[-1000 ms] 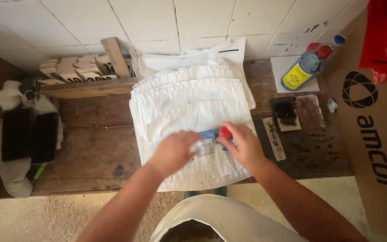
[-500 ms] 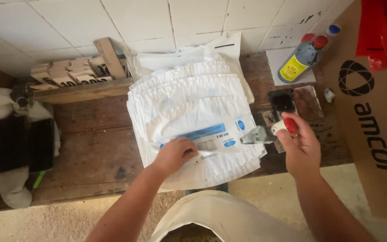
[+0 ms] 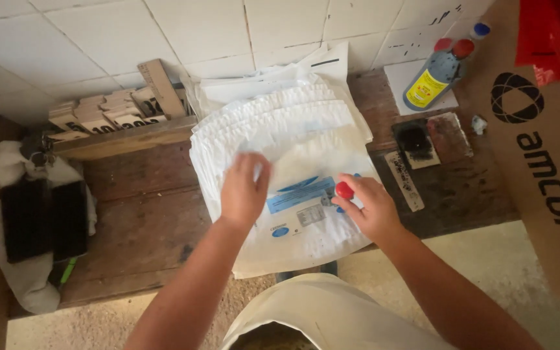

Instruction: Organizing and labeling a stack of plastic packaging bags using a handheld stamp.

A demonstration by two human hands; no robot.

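Note:
A stack of white paper bags [image 3: 280, 129] with blue printed panels lies on a worn wooden bench [image 3: 144, 220]. My left hand [image 3: 244, 188] rests flat, fingers spread, on the top bag near its middle. My right hand [image 3: 367, 207] grips a small stamp with a red knob [image 3: 344, 190] and holds it down on the right part of the top bag, beside the blue panel. A black ink pad [image 3: 416, 141] sits just right of the stack.
A bottle with a yellow label and red cap [image 3: 434, 78] stands at the back right. A brown cardboard box [image 3: 539, 149] fills the right side. Wooden blocks [image 3: 108, 111] line a ledge at the back left. Two black pads on white cloth [image 3: 43, 217] lie far left.
My right hand has come back left from the ink pad and put the red-knobbed stamp on the top bag. My left hand has shifted up the bag.

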